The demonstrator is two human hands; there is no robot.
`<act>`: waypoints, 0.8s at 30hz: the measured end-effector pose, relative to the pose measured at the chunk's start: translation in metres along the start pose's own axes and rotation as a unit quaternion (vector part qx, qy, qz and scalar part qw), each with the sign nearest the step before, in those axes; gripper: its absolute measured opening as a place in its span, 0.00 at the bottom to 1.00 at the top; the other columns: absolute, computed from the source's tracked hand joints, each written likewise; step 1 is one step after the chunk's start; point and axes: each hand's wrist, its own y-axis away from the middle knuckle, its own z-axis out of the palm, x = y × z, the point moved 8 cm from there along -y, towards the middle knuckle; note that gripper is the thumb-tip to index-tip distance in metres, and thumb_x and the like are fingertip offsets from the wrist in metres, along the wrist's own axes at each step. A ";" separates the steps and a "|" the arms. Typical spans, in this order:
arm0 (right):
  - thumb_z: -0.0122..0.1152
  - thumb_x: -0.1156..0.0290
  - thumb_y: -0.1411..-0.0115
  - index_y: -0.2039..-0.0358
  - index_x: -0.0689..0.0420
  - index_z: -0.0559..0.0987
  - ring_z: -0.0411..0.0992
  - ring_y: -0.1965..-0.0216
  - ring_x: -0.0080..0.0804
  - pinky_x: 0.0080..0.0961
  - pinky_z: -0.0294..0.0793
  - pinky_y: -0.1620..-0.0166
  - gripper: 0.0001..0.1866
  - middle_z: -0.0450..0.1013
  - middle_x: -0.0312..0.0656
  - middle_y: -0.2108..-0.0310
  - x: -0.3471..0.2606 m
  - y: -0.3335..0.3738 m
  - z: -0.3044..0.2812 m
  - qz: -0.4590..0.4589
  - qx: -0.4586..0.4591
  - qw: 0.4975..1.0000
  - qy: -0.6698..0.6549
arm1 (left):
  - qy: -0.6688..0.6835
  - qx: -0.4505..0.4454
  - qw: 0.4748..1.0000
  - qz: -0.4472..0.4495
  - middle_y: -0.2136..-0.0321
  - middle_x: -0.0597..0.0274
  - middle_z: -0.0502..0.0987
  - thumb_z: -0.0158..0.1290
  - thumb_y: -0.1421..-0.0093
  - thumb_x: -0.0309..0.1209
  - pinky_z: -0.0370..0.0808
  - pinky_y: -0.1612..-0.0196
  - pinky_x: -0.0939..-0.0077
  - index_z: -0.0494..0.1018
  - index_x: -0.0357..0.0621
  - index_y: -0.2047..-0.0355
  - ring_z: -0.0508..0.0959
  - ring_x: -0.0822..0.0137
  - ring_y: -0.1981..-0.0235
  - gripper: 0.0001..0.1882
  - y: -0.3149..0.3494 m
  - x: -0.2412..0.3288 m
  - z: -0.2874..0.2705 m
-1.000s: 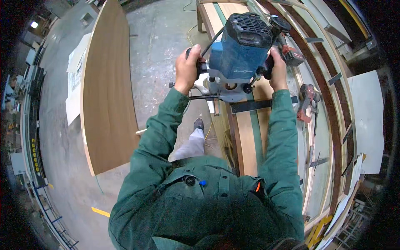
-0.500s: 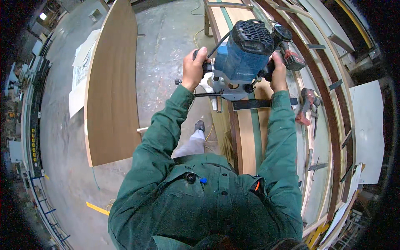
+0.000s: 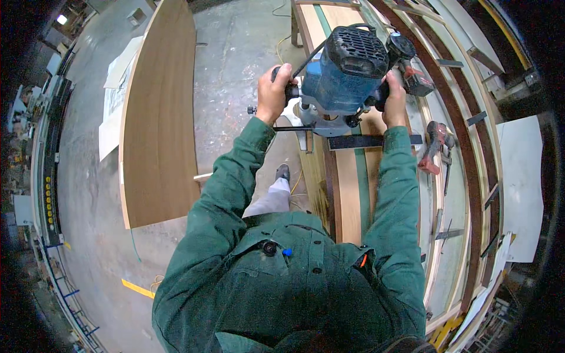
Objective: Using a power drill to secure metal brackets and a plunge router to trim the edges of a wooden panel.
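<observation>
A blue plunge router (image 3: 338, 82) with a black vented top stands on a long wooden panel (image 3: 348, 194) that has a green stripe along it. My left hand (image 3: 273, 97) is wrapped round its black left handle. On the other side my right hand (image 3: 394, 103) grips the right handle, partly hidden by the fingers. The router's grey base sits at the far side of a dark flat bar (image 3: 371, 142) lying across the panel. From the base a thin metal rod (image 3: 292, 128) sticks out to the left. The bit is hidden.
Right of the panel lies a red and black cordless drill (image 3: 432, 147); another red and black tool (image 3: 416, 81) is farther off. Long dark-edged frames (image 3: 465, 126) run along the right. At left a large wooden board (image 3: 159, 117) stands above the concrete floor (image 3: 229, 70).
The router and both hands have stayed nearly in place, the router's top tilting slightly. The surroundings shift a little in the view.
</observation>
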 end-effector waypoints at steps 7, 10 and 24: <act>0.46 0.48 0.38 0.79 0.56 0.73 0.65 0.86 0.22 0.18 0.63 0.83 0.24 0.68 0.36 0.82 -0.003 0.003 -0.001 -0.011 0.014 1.000 0.004 | 0.000 -0.011 0.999 -0.031 0.80 0.63 0.70 0.46 0.39 0.43 0.71 0.71 0.76 0.68 0.41 0.77 0.75 0.70 0.76 0.18 0.004 -0.005 0.001; 0.47 0.48 0.38 0.79 0.56 0.73 0.65 0.86 0.22 0.18 0.62 0.83 0.24 0.68 0.37 0.82 -0.004 0.004 -0.001 -0.006 0.020 1.000 0.005 | -0.008 -0.012 0.999 -0.040 0.80 0.63 0.71 0.47 0.39 0.43 0.70 0.71 0.76 0.68 0.41 0.77 0.75 0.71 0.75 0.18 0.006 -0.003 0.001; 0.46 0.48 0.38 0.80 0.56 0.73 0.65 0.87 0.22 0.18 0.61 0.84 0.24 0.68 0.37 0.83 -0.007 0.005 0.001 -0.028 0.029 0.999 0.023 | -0.023 -0.006 1.000 -0.003 0.80 0.60 0.74 0.45 0.40 0.45 0.69 0.71 0.76 0.69 0.40 0.77 0.73 0.71 0.77 0.20 0.002 -0.006 -0.001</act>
